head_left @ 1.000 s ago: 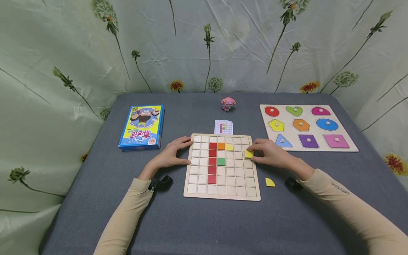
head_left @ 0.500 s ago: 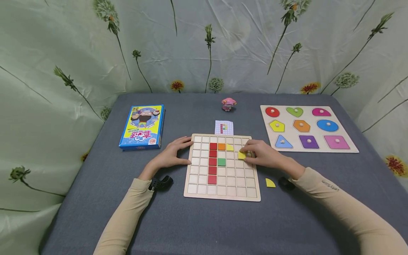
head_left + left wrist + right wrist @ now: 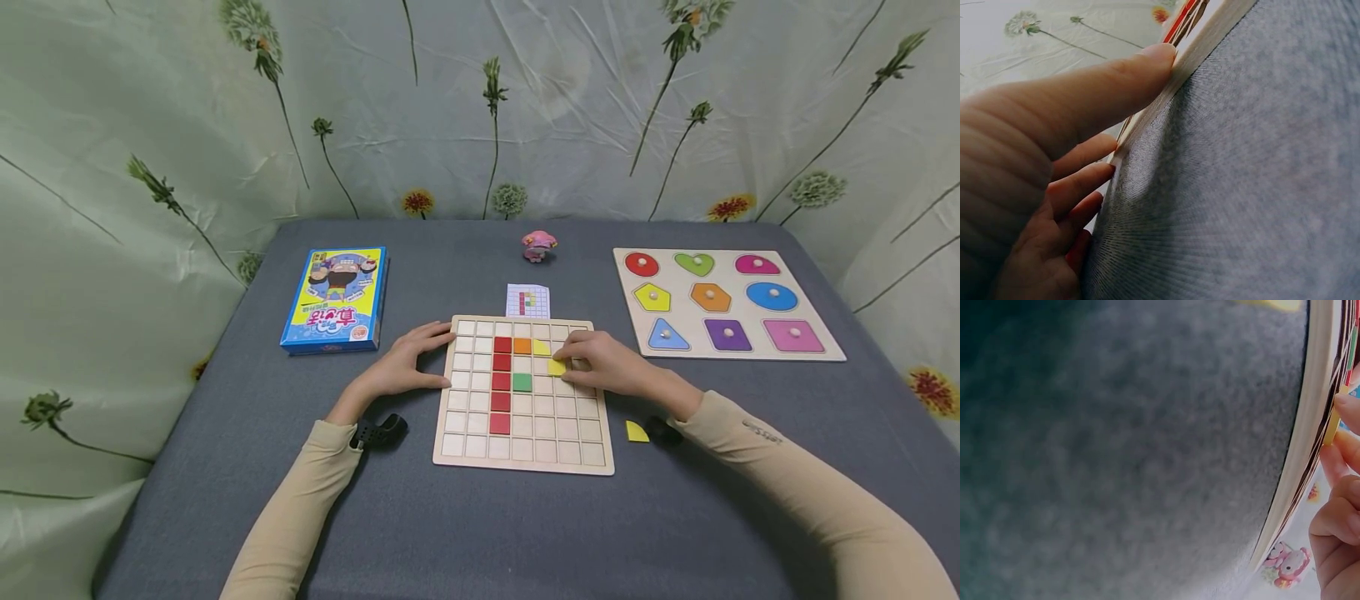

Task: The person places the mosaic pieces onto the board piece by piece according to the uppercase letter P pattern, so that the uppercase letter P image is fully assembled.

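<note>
The right hand (image 3: 611, 367) pinches a yellow tile (image 3: 557, 367) over the wooden grid board (image 3: 522, 454), just right of the green tile (image 3: 522, 382); whether it is seated seems unclear. The left hand (image 3: 405, 362) rests flat against the board's left edge, fingers straight, holding nothing; a yellow quarter-circle piece (image 3: 636, 431) lies on the grey table (image 3: 465, 533) beside the board.

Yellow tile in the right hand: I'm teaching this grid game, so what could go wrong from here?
The right hand pinches the yellow tile right beside the yellow piece already in the grid board; a careless push might knock that piece or the green tile out of place. The left hand only rests on the board's edge, so the board might slide.
</note>
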Available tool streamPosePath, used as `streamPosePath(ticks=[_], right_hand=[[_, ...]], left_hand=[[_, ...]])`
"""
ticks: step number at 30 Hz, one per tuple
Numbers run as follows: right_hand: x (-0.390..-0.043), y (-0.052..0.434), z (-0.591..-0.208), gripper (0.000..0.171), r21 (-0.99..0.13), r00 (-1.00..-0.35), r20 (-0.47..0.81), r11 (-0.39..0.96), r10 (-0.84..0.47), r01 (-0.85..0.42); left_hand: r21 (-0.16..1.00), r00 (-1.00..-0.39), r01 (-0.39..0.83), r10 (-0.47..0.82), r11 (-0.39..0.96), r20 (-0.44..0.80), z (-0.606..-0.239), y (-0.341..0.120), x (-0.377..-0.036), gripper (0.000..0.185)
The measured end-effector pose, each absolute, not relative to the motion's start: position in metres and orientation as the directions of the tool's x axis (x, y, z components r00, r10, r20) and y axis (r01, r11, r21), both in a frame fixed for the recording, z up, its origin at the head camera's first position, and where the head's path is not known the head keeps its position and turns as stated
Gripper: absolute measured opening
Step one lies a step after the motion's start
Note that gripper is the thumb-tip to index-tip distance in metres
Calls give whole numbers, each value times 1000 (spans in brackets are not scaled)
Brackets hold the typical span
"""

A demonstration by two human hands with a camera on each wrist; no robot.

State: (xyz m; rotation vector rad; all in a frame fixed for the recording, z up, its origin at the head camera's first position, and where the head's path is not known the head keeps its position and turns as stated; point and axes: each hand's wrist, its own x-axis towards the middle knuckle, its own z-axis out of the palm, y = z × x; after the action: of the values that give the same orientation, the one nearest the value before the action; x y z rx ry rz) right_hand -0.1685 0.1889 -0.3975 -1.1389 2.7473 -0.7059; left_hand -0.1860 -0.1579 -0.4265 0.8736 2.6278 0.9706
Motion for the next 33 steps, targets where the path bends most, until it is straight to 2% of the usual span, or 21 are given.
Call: streamPosePath(ticks=[12, 19, 29, 33], right_hand=[[-168, 178, -398, 21, -400, -736, 132, 644, -664, -652], [-169, 175, -399, 21, -385, -718, 165, 626, -676, -678], [-172, 169, -399, 19, -391, -703, 186, 605, -687, -694], [-172, 171, -398, 18, -402, -719, 168, 619, -675, -675]], left_hand=[[641, -797, 475, 604, 603, 22, -428, -159, -186, 75], [645, -800, 464, 600, 607, 10, -427, -159, -185, 75], [646, -802, 458, 598, 611, 3, -426, -160, -186, 75], [648, -797, 465, 603, 603, 11, -425, -160, -186, 75]])
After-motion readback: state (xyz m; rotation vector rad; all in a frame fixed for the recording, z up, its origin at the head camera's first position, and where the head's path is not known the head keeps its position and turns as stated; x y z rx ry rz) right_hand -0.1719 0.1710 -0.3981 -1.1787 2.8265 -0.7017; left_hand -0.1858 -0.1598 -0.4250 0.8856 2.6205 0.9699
